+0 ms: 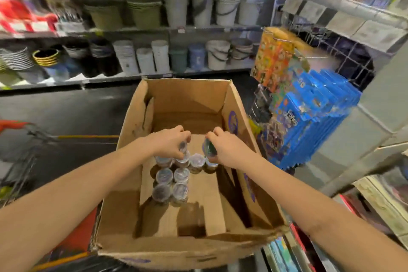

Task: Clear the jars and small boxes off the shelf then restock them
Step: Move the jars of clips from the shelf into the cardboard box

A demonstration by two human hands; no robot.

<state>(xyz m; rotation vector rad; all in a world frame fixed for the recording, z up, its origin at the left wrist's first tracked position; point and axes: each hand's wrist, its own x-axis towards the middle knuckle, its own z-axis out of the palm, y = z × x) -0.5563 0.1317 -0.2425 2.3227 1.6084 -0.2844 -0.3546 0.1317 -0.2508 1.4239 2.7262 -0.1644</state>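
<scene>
I have both hands down inside the cardboard box [237, 117]. My left hand [171, 141] is curled over a small jar [183, 146], fingertips pinched on its lid, so it is grasping that jar. My right hand [227, 148] is closed around a second jar [208, 149], which sits tilted in the grip with its greenish side showing.

Directly beneath the two hands, a row of jars [196, 162] stands upright on the box floor, lids touching. Nearer to me than the hands, four more jars [172, 184] stand packed together in a square block, just below the left hand. The remaining floor of the box, toward my right forearm, is bare cardboard.

Beyond my right hand, outside the box wall, blue packets [318, 121] hang from a wire rack. Past both hands, across the dark floor, shelves hold buckets [217, 54], blurred by motion.
</scene>
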